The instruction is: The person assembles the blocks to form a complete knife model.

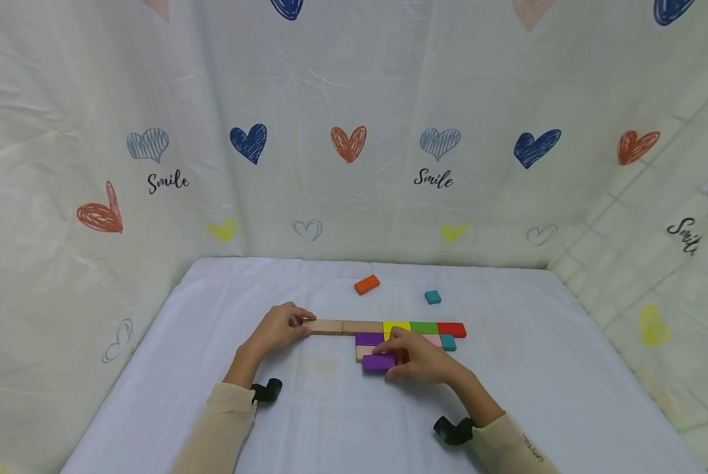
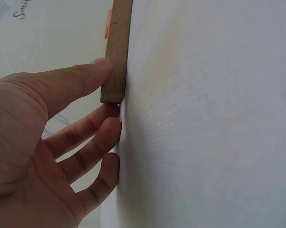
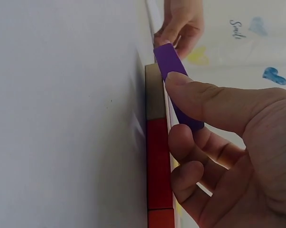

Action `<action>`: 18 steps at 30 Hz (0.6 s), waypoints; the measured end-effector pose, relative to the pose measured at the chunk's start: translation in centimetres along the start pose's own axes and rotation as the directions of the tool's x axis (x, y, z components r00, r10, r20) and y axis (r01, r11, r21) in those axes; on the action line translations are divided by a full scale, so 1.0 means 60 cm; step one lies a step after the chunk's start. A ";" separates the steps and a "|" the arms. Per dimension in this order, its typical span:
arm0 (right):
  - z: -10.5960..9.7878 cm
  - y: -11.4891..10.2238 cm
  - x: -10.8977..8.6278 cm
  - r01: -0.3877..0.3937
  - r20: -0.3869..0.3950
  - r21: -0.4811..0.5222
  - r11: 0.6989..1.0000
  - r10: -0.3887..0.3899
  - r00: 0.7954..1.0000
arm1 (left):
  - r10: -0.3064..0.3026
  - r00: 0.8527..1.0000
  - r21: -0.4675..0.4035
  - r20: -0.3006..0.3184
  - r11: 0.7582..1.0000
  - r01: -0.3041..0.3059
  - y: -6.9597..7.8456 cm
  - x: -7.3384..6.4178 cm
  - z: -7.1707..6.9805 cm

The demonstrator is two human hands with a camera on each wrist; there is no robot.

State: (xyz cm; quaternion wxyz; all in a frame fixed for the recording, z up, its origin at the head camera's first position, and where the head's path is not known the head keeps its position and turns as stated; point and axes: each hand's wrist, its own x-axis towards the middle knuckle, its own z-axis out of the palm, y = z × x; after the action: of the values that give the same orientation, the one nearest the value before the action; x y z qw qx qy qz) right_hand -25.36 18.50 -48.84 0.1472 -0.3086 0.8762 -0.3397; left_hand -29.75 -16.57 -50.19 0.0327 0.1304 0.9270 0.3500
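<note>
My left hand (image 1: 277, 329) pinches the outer end of a plain wooden block (image 1: 326, 327), the leftmost in a row of blocks lying on the cloth. In the left wrist view its thumb presses the side of that wooden block (image 2: 115, 57). My right hand (image 1: 422, 359) holds a purple block (image 1: 379, 363) between thumb and fingers, tilted above the front row. Under it, the right wrist view shows a wooden block (image 3: 155, 90), a red block (image 3: 159, 161) and an orange block (image 3: 161, 218) end to end. The right hand hides part of the rows in the head view.
Along the back row run another wooden block (image 1: 362, 327), a yellow, a green (image 1: 424, 327) and a red block (image 1: 451, 330). The middle row has purple (image 1: 366, 339), pink (image 1: 433, 340) and teal (image 1: 448, 342) blocks. Farther back lie loose orange (image 1: 367, 284) and teal (image 1: 433, 297) blocks.
</note>
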 end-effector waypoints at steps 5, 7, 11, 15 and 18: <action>0.002 -0.005 0.001 -0.003 0.016 -0.019 1.000 0.003 1.000 | -0.006 1.000 -0.005 -0.001 1.000 0.006 -0.002 0.001 0.002; 0.003 -0.007 0.001 0.001 0.015 -0.027 1.000 0.000 1.000 | -0.008 1.000 -0.007 -0.003 1.000 0.008 -0.002 0.001 0.002; 0.003 -0.012 0.002 -0.019 0.018 -0.050 0.999 0.020 1.000 | -0.008 1.000 -0.013 -0.003 1.000 0.008 -0.002 0.000 0.002; 0.003 -0.016 0.003 -0.059 0.020 -0.077 0.995 0.061 0.998 | -0.013 1.000 -0.015 -0.001 1.000 0.013 0.001 -0.001 0.001; 0.004 -0.018 0.002 -0.075 0.013 -0.091 0.993 0.077 0.997 | -0.017 1.000 -0.017 -0.001 1.000 0.017 0.003 -0.002 0.000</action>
State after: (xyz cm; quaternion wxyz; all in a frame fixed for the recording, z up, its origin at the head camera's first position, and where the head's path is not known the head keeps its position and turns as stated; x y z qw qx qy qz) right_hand -24.86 17.67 -48.29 0.1531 -0.2841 0.9006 -0.2912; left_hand -29.58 -16.46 -50.09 0.0360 0.1220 0.9251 0.3578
